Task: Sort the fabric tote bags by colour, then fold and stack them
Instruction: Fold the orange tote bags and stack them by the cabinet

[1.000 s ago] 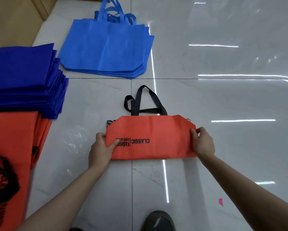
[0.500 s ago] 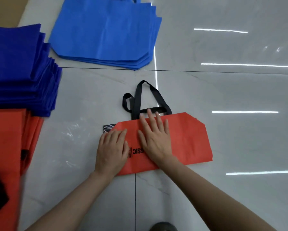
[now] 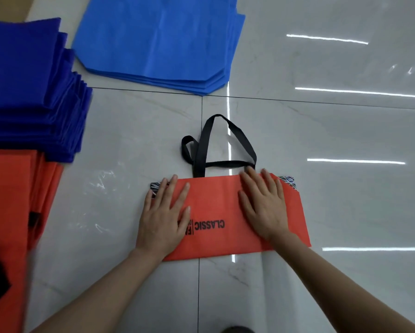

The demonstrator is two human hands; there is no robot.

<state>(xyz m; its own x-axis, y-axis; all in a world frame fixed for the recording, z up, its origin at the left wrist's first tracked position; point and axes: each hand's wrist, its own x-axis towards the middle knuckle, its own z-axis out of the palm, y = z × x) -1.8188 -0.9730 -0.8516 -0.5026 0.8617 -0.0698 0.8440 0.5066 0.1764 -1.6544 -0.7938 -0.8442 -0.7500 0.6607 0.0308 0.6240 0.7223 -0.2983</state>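
Note:
An orange tote bag (image 3: 216, 203) lies folded into a wide strip on the tiled floor, with black print reading CLASSIC. Its black handles (image 3: 216, 145) stick out on the far side. My left hand (image 3: 164, 215) presses flat on the strip's left end, fingers spread. My right hand (image 3: 265, 205) presses flat on its right half. A patterned black-and-white edge peeks out at both far corners.
A stack of folded dark blue bags (image 3: 29, 87) sits at the left. A pile of flat light blue bags (image 3: 158, 42) lies at the far middle. Orange bags (image 3: 9, 212) are stacked at the near left. A shoe tip (image 3: 237, 329) shows at the bottom edge.
Both hands let go of the strip's ends and laid flat on it near the middle. They have since slid apart, the right hand moving right along the strip.

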